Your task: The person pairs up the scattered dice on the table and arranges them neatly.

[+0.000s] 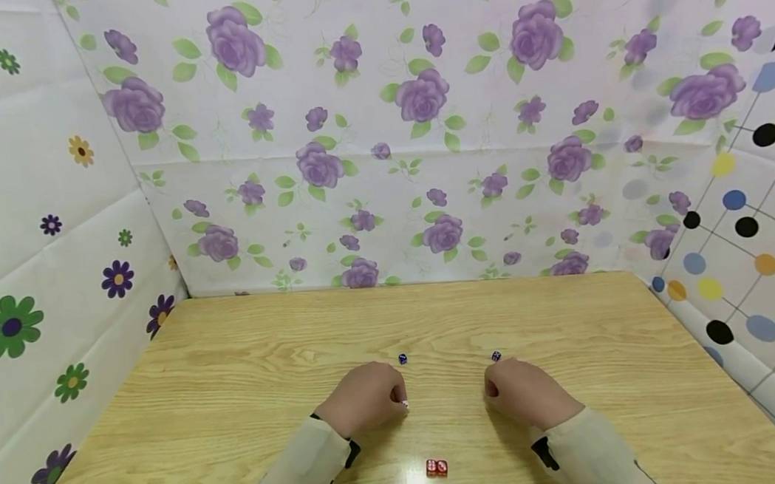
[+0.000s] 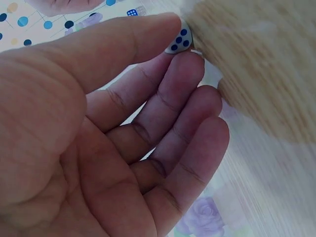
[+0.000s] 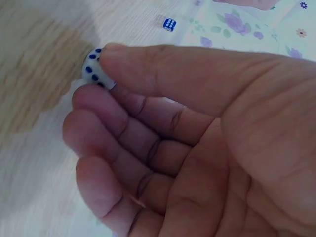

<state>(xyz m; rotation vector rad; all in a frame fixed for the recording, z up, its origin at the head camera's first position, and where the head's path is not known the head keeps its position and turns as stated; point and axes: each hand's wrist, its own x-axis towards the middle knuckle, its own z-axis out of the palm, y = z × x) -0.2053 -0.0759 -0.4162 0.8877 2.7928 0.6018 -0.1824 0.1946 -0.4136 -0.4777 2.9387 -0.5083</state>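
Note:
My left hand [image 1: 369, 398] pinches a white die [image 2: 180, 40] with dark blue pips between thumb and fingertips, just above the table. A second white die [image 3: 95, 69] with blue pips is pinched the same way by my right hand [image 1: 528, 390]; in the head view that hand hides it. A blue die [image 1: 403, 359] lies on the table just beyond the left hand. Another blue die [image 1: 497, 356] sits right behind the right hand's knuckles. Closer to me, two red dice [image 1: 437, 468] with white pips lie side by side, between the forearms.
The wooden table [image 1: 267, 338] runs back to a wall cloth [image 1: 384, 190] with purple roses. A flowered cloth [image 1: 41, 241] borders the left side and a dotted cloth [image 1: 748, 264] the right. A glare spot lies at the table's front, below the red dice.

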